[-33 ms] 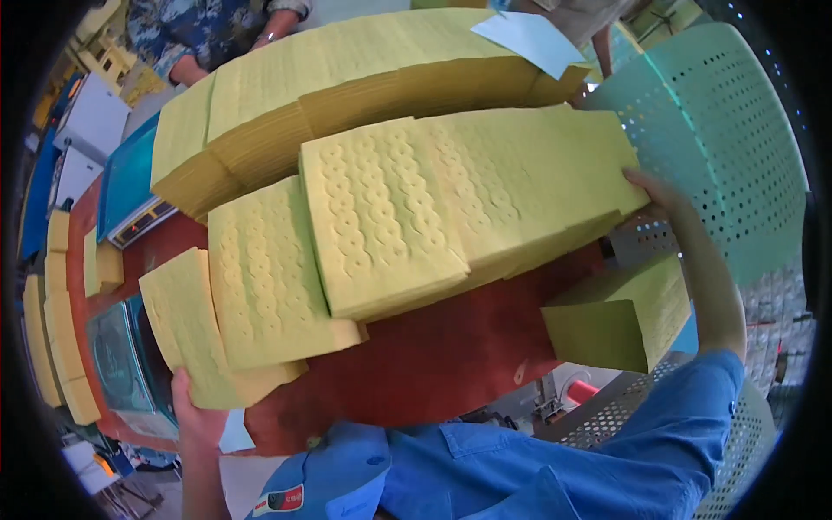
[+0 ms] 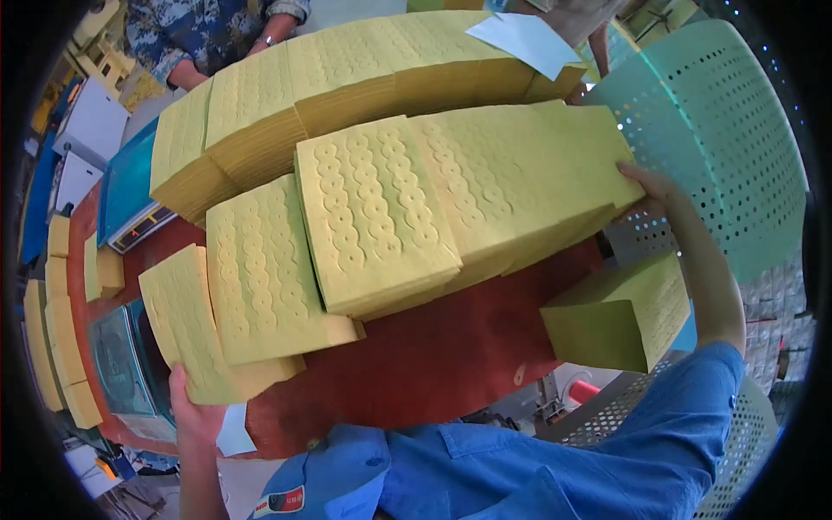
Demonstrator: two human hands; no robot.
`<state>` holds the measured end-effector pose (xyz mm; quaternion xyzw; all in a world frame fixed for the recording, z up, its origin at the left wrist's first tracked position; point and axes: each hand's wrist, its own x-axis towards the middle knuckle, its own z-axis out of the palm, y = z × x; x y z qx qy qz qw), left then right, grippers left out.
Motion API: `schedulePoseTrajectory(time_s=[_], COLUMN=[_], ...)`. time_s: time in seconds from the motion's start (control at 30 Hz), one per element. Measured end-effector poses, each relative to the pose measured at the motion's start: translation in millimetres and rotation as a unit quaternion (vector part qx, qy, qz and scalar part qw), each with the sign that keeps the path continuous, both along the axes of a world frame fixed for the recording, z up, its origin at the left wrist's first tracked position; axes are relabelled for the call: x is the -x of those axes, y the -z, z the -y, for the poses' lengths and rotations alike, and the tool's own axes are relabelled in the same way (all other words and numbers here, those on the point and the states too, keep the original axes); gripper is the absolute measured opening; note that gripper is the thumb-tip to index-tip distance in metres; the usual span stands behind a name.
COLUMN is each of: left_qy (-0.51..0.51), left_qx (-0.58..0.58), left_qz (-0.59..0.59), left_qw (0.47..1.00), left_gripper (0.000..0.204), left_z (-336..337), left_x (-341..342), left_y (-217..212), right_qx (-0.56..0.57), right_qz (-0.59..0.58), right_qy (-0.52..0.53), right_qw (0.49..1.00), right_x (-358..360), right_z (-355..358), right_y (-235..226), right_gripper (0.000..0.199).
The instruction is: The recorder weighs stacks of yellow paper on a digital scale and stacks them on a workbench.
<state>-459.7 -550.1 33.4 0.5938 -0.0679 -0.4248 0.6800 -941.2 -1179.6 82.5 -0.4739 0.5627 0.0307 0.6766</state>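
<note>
A row of stacks of yellow embossed paper (image 2: pixel 381 208) runs slantwise across the middle of the red tabletop (image 2: pixel 433 347), its stacks pressed together and slightly stepped. My left hand (image 2: pixel 198 412) grips the near-left end stack (image 2: pixel 184 321), thumb on its edge and the other fingers hidden. At the far right end, my right hand (image 2: pixel 650 186) is closed round the edge of the last stack (image 2: pixel 572 156). Raised chains of rings mark the sheets' top faces. Behind lies a longer, curved row of similar yellow stacks (image 2: pixel 338 61).
A separate yellow paper block (image 2: pixel 620 312) stands at the right edge. Green perforated plastic (image 2: pixel 711 147) rises at the right. Blue-topped scales (image 2: pixel 128 186) and a clear-covered device (image 2: pixel 126 364) sit left, near smaller yellow blocks (image 2: pixel 65 334). A person in camouflage sleeves (image 2: pixel 191 39) is across the table.
The held row has shifted very slightly to the left and up in the picture. Both hands keep their hold.
</note>
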Motion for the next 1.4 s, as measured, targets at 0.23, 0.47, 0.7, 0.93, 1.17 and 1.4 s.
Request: schedulePoseTrajectory(time_s=[0.23,0.47,0.7,0.93,1.17,1.4], left_qy=[0.021,0.043,0.001,-0.028,-0.057,-0.248], left_qx=[0.021,0.008,-0.007,0.059,0.126,0.104], left_qz=[-0.068,-0.067,-0.044,0.044,0.082,0.201], left_qw=[0.997,0.997,0.999,0.997,0.987,0.942], left_gripper=[0.077,0.077,0.078,0.082,0.059,0.051], left_z=[48,53,38,-53,-229,-435], left_x=[-30,-30,-38,-6,32,33], left_y=[-8,-15,-34,-22,-52,-75], right_qx=[0.075,0.086,0.149,0.403,0.287,0.01], right_qz=[-0.002,0.038,0.013,0.052,0.359,0.566], right_qy=[-0.028,0.005,-0.124,-0.148,-0.387,-0.505], right_qw=[0.997,0.996,0.981,0.902,0.799,0.651], right_x=[-41,-31,-62,-165,-363,-493], right_z=[26,36,37,-66,-469,-773], right_y=[-4,4,-41,-107,-93,-59], right_gripper=[0.078,0.079,0.069,0.057,0.032,0.039])
